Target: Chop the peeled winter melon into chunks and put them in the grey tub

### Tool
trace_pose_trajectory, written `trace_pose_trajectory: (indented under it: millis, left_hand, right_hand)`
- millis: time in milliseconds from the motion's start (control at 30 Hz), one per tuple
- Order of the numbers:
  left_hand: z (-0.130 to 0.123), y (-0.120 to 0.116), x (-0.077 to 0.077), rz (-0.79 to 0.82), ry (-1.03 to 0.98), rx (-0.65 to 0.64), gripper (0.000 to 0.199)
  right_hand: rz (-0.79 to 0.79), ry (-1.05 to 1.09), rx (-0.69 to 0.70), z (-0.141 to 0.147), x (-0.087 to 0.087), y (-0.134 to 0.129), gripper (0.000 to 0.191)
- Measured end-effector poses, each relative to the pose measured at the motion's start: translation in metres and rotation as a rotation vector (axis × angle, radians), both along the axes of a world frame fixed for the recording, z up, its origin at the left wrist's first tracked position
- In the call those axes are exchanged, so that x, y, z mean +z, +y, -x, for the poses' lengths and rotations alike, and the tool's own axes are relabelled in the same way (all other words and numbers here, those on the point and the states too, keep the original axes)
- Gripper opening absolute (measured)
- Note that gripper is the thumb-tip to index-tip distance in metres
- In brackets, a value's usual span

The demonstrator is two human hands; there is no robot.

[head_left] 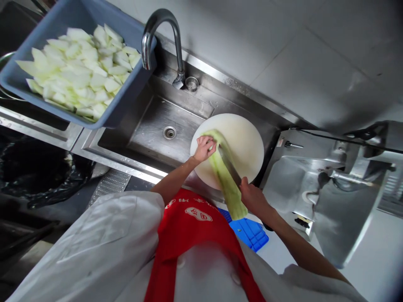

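A long pale green peeled vegetable (231, 191) lies across a round white cutting board (248, 142), its near end reaching past the board's edge. My left hand (204, 148) rests on the far end of the vegetable with its fingers curled over it. In my right hand (252, 197) is the handle of a knife (229, 165). The blade lies along the vegetable, its tip close to my left fingers. Cut pale pieces (78, 71) fill a blue-grey tub (121, 98) at the upper left.
The board sits over the right part of a steel sink (151, 126) under a curved faucet (162, 16). A steel machine (340, 197) stands at the right. Below the board is a blue plastic item (252, 235). A black bag (40, 167) hangs at the left.
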State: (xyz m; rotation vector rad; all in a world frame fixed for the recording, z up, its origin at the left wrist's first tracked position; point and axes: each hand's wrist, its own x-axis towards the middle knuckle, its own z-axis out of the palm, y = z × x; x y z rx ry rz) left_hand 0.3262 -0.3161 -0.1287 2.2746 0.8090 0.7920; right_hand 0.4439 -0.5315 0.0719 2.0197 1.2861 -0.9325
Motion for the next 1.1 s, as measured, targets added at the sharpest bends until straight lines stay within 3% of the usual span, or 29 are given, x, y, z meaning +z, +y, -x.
trace_pose_trajectory:
  millis: [200, 300, 400, 500, 600, 667, 767, 933, 1100]
  left_hand:
    - [0.000, -0.002, 0.002, 0.049, 0.050, 0.027, 0.018]
    - [0.002, 0.002, 0.012, 0.086, 0.068, 0.013, 0.017]
    - [-0.002, 0.009, 0.039, 0.109, 0.078, -0.005, 0.018]
    - [-0.022, 0.010, 0.079, 0.089, 0.052, -0.088, 0.025]
    - [-0.050, 0.001, 0.115, 0.037, 0.083, -0.293, 0.029]
    - [-0.065, -0.007, 0.126, -0.029, 0.172, -0.444, 0.030]
    - [-0.077, -0.009, 0.123, -0.113, 0.319, -0.549, 0.034]
    - [-0.081, 0.024, 0.103, -0.100, 0.383, -0.515, 0.035]
    - [-0.088, 0.037, 0.100, -0.009, 0.407, -0.507, 0.041]
  right_hand:
    - [-0.020, 0.001, -0.072, 0.005, -0.025, -0.022, 0.034]
    - [-0.012, 0.003, -0.094, 0.007, -0.036, -0.031, 0.033]
    - [-0.017, -0.005, -0.092, 0.008, -0.046, -0.037, 0.034]
    - [-0.029, -0.010, -0.087, 0.010, -0.054, -0.043, 0.035]
    - [-0.044, -0.010, -0.090, 0.011, -0.060, -0.047, 0.035]
    - [-0.059, -0.014, -0.083, 0.013, -0.062, -0.049, 0.037]
    - [-0.052, -0.002, -0.080, 0.014, -0.057, -0.046, 0.043]
    - [-0.047, 0.032, -0.092, 0.008, -0.037, -0.026, 0.046]
    - [-0.068, 0.055, -0.037, 0.000, -0.033, -0.016, 0.050]
